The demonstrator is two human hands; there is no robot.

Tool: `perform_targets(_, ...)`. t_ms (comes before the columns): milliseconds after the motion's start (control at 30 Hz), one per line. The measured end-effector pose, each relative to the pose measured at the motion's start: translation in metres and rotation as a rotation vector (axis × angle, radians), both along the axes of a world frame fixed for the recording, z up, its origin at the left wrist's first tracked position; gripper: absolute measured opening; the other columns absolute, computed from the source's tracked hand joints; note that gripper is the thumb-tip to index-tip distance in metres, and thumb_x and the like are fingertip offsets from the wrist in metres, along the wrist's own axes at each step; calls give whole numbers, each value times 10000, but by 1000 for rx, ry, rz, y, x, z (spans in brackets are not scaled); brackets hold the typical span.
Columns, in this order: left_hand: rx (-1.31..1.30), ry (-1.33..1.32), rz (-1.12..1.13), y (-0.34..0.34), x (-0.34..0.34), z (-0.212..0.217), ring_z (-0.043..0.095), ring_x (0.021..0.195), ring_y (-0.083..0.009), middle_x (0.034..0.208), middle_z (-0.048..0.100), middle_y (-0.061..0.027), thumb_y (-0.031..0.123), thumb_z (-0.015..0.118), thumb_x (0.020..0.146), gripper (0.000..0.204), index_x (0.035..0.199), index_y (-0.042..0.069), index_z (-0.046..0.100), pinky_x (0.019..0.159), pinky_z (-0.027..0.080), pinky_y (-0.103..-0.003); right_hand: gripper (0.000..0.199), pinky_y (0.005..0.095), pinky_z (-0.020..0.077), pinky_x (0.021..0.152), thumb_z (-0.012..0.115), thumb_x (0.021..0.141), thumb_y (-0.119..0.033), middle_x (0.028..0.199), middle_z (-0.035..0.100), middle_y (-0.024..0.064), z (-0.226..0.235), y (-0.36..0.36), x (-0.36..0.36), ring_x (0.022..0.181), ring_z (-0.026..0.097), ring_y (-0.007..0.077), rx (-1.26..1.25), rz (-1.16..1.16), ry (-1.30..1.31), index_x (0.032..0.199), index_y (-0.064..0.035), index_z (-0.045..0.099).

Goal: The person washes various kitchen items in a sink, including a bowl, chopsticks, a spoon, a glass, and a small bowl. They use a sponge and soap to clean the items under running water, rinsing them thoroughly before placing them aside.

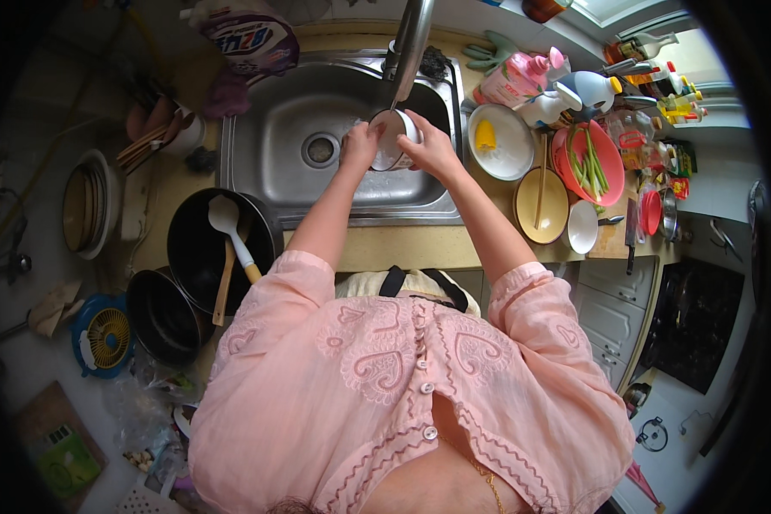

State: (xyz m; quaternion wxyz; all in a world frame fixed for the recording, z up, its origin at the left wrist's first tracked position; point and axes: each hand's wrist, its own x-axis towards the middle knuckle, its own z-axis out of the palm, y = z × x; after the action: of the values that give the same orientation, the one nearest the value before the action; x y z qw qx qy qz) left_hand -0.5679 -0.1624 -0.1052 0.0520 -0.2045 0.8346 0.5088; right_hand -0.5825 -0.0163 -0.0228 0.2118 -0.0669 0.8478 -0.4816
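A small white bowl (388, 147) is tilted on its side above the steel sink (270, 120), just under the faucet (413, 47). My left hand (359, 147) grips its left side, with the fingertips reaching over the rim to the inside. Around the outer right side, my right hand (431, 149) is closed with the thumb in front. The far fingers of both hands are partly hidden by the bowl. To the left of the bowl, the sink's round drain (320, 150) shows. Whether water is running cannot be made out.
Right of the sink stand a white bowl with a yellow piece (505, 152), a yellow bowl (529, 206), a red basin with green stalks (565, 158), a knife (630, 236) and bottles (522, 77). Dark pans (188, 248) with a spoon (224, 214) sit left, below a detergent bag (244, 38).
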Motion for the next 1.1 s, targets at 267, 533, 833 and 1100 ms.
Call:
perform_targets(267,-171,612,135,15,27,22,577,825,-330,820,621,-148,315,530,837,275,855,49,598,760,421,-416,592,319,556,511,573,738,-384,930,614,170,-1,-9,-16,747,638,234,31,-108,-107,1164,18,492)
perform_targets(533,847,354,282,11,44,-1,576,836,-99,899,627,-22,93,509,869,130,959,31,580,782,437,-248,528,460,322,945,395,869,-400,1059,538,263,-49,-49,-24,1037,490,410,197,185,355,1174,29,445)
perform_targets(833,1213,423,297,-5,50,23,577,837,-116,915,623,-33,142,573,842,146,958,56,591,749,443,-237,415,438,383,829,284,914,-362,1098,469,278,-92,-51,-48,1026,445,441,-86,130,187,1112,-32,441)
perform_targets(1100,1049,357,323,-1,52,12,585,771,-92,884,632,-24,129,585,834,139,948,51,598,691,446,-212,553,344,232,1026,379,891,-324,1287,336,284,-50,-47,-24,1235,308,352,-218,64,-157,1298,34,270)
